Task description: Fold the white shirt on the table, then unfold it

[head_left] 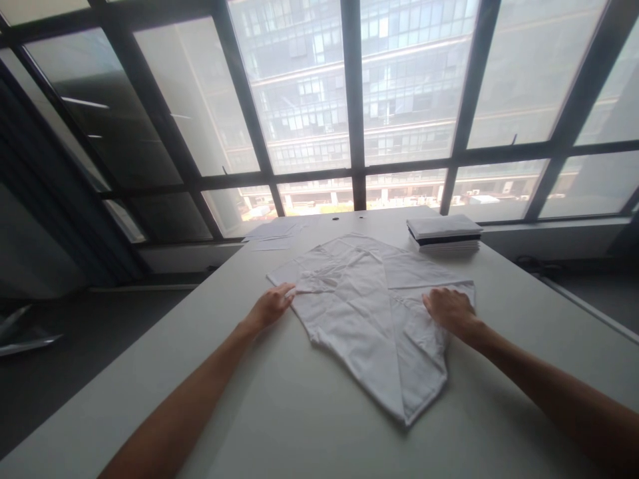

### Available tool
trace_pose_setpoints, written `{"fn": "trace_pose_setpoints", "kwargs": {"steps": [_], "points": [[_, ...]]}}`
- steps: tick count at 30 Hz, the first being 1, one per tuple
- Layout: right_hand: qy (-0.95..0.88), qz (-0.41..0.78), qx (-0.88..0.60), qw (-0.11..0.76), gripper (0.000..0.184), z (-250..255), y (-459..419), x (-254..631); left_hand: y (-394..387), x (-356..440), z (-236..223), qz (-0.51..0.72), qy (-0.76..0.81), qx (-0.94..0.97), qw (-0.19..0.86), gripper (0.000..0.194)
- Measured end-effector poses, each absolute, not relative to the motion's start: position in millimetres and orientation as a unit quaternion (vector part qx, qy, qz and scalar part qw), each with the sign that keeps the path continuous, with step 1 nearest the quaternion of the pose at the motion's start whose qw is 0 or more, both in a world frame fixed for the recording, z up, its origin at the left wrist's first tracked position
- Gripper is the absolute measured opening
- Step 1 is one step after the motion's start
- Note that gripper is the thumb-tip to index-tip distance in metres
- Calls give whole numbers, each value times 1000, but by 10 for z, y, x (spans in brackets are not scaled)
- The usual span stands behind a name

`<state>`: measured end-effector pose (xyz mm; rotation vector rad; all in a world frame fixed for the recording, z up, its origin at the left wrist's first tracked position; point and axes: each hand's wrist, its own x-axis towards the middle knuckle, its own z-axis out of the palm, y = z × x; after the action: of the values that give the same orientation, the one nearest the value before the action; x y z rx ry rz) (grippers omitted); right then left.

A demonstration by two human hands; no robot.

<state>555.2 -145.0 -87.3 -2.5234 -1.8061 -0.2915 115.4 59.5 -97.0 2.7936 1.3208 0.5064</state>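
Observation:
A white T-shirt [369, 313] lies partly folded on the white table [279, 406], one side folded over along a diagonal crease. My left hand [272, 305] touches the shirt's left edge near a sleeve, fingers stretched toward the cloth. My right hand [449, 310] rests palm down on the shirt's right side, fingers flat and apart. Neither hand grips anything that I can see.
A stack of folded garments [444, 234], white with one dark layer, sits at the table's far right. Sheets of paper [274, 233] lie at the far left corner. Large windows [349, 100] stand behind the table. Dark floor [60, 359] drops off to the left.

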Motion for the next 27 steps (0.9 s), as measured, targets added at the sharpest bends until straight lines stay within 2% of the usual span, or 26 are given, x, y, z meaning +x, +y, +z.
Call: {"fn": "trace_pose_setpoints", "kwargs": {"steps": [9, 18, 23, 27], "points": [[-589, -39, -806, -37, 38, -790, -1497, 5451, 515, 1202, -852, 108, 478, 871, -27, 40], [-594, -23, -804, -17, 40, -771, -1452, 5636, 358, 1247, -685, 69, 500, 859, -81, 65], [-605, -55, -794, -10, 39, -734, -1538, 5518, 499, 1146, -781, 87, 497, 862, -37, 44], [-636, -48, -770, 7, 39, -738, -1592, 5374, 572, 1112, -876, 67, 509, 858, -19, 43]]}}
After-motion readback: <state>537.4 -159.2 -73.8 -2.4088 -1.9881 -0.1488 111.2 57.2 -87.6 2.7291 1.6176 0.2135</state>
